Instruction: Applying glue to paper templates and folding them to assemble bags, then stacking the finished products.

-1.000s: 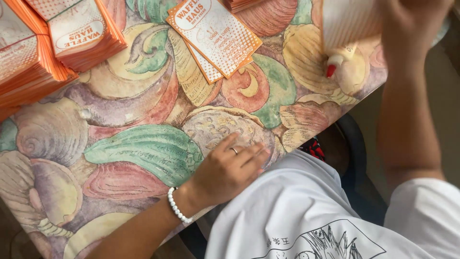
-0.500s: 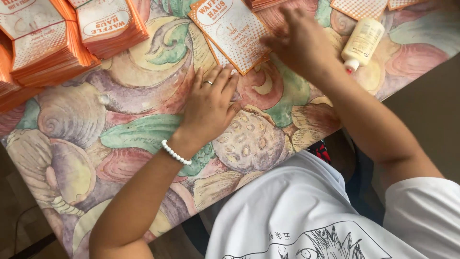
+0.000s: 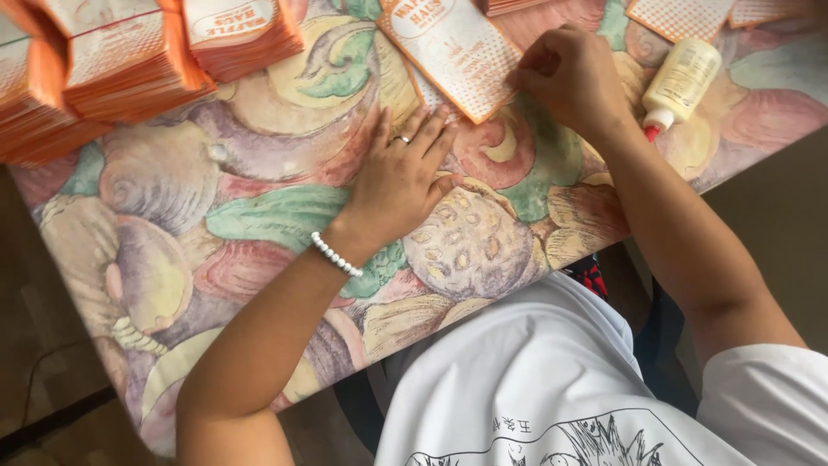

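— What do you have at the far left?

— Stacks of orange paper sleeves (image 3: 129, 60) piled along the table's far edge, well left of my left hand (image 3: 398, 177). I see them lying flat, layer on layer.

— And that left hand?

— It lies palm down on the painted tabletop (image 3: 259, 216), fingers spread and straight, gripping nothing. There is a ring on one finger and a white bead bracelet (image 3: 336, 255) at the wrist. Its fingertips reach just short of the near edge of the single orange-and-white paper sleeve (image 3: 457, 52).

— Where is that sleeve against the other hand?

— It lies flat on the table, tilted, its lower right corner right at my right hand (image 3: 573, 78). The fingers of that hand are curled together at the sleeve's edge; I think they pinch it, but the knuckles hide the fingertips, so I cannot tell for sure.

— Anything past it?

— Just right of the right hand a cream glue bottle (image 3: 681, 82) lies on its side, red tip toward me. More flat sleeves (image 3: 681, 15) lie beyond it.
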